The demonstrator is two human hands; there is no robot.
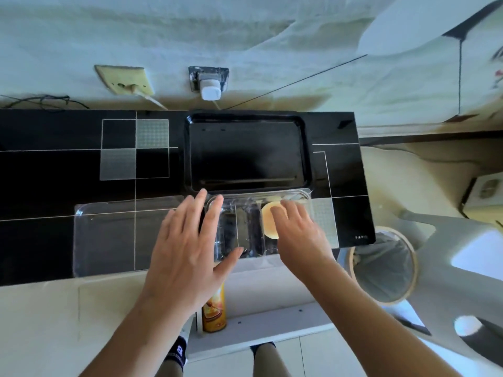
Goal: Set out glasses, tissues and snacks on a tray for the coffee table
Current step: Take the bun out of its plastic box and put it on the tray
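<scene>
My left hand (187, 248) lies flat, steadying the clear snack container (245, 224) just before the black tray (247, 151); right hand (296, 229) pinches a biscuit (268, 219), to lift out gently.

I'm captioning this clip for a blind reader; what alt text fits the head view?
A person's right hand reaches into a clear plastic snack container on a black table, fingers on a round pale biscuit, while the left hand rests flat on the container's other end. Behind it sits an empty black tray.
</scene>
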